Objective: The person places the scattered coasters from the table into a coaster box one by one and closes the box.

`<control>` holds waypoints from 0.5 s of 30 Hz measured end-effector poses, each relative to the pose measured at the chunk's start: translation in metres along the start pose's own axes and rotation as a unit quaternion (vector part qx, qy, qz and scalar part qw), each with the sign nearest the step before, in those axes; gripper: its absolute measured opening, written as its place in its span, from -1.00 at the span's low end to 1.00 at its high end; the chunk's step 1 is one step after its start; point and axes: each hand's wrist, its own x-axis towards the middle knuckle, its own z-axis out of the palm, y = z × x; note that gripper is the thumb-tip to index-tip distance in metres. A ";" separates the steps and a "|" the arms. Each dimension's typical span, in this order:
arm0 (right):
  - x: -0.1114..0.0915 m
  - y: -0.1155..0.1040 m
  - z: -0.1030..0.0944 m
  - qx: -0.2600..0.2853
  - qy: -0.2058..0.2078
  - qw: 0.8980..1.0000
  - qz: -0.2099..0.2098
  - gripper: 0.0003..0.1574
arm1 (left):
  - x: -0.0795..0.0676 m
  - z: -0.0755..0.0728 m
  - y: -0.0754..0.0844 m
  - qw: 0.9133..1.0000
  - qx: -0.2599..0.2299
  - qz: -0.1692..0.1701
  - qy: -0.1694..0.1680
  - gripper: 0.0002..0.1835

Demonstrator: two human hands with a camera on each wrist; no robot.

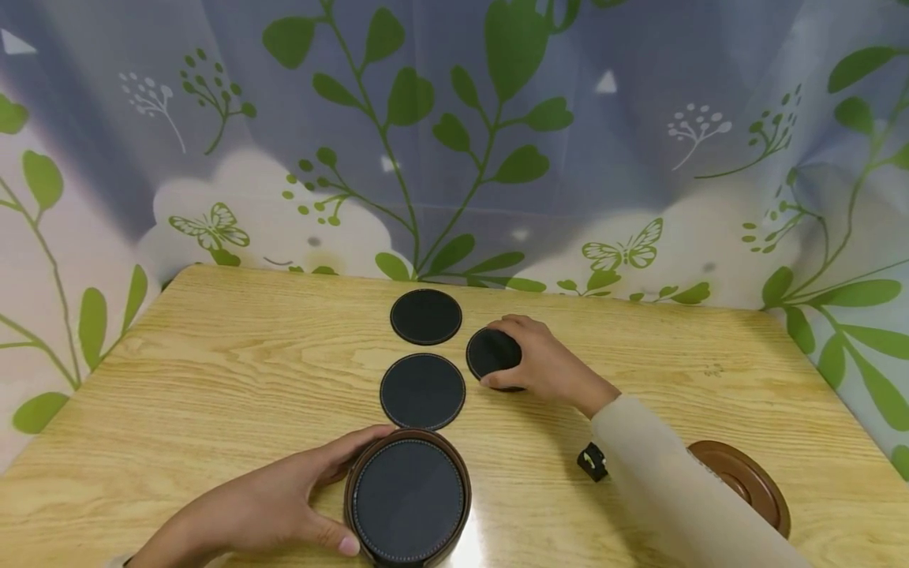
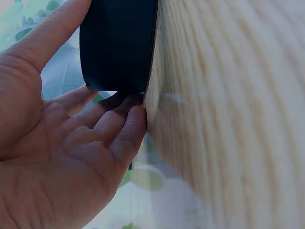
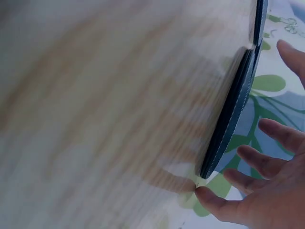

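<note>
My left hand [image 1: 277,497] holds the side of a round brown coaster holder [image 1: 465,497], thumb at the near side and fingers at the far side. A black stitched coaster [image 1: 408,501] fills its top. In the left wrist view the holder's wall [image 2: 116,47] looks dark, standing on the table. My right hand [image 1: 543,359] is spread over the right part of another black coaster [image 1: 490,353] lying on the table. From the right wrist, its fingers look apart from the coaster's edge [image 3: 228,114], which appears layered. Two more coasters, a far one [image 1: 426,317] and a nearer one [image 1: 423,391], lie flat to the left.
A brown round lid-like piece [image 1: 763,489] lies at the right, partly behind my right sleeve [image 1: 675,473]. Beside the sleeve is a small black object with a gold-coloured part [image 1: 592,461]. A leaf-patterned curtain [image 1: 454,158] hangs behind the wooden table [image 1: 213,379].
</note>
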 end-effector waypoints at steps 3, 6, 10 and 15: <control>0.003 0.003 -0.001 -0.001 -0.005 1.000 0.009 0.09 | 0.000 0.000 0.000 1.000 0.000 -0.001 0.000 0.13; 0.006 0.005 -0.002 0.002 -0.010 1.000 0.016 0.13 | 0.000 0.000 0.000 1.000 0.000 0.000 0.000 0.13; 0.008 0.005 -0.001 0.007 -0.018 1.000 0.023 0.16 | 0.000 0.001 -0.001 1.000 -0.004 0.002 -0.001 0.12; 0.009 0.004 0.001 0.000 -0.019 1.000 0.017 0.14 | 0.000 0.001 -0.001 1.000 -0.009 0.003 -0.002 0.12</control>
